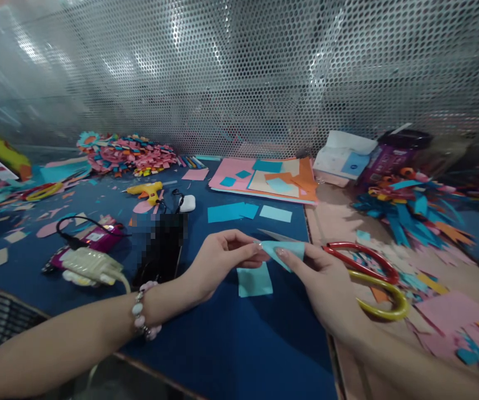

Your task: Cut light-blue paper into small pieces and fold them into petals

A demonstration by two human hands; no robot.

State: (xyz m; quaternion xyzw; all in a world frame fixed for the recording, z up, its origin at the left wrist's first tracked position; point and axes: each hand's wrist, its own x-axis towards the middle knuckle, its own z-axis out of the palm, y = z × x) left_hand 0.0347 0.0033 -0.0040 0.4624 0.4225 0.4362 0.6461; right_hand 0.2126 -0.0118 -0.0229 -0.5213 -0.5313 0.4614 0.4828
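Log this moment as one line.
left hand: pinching blue paper | right hand: pinching same paper | scissors: beside right hand

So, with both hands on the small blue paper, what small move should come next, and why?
Probably press the fold flat with the thumbs. Both hands, left and right, pinch the blue paper in the air above the mat, and it looks folded to a point but not yet creased. The scissors lie unused beside the right hand, so cutting seems not to come first.
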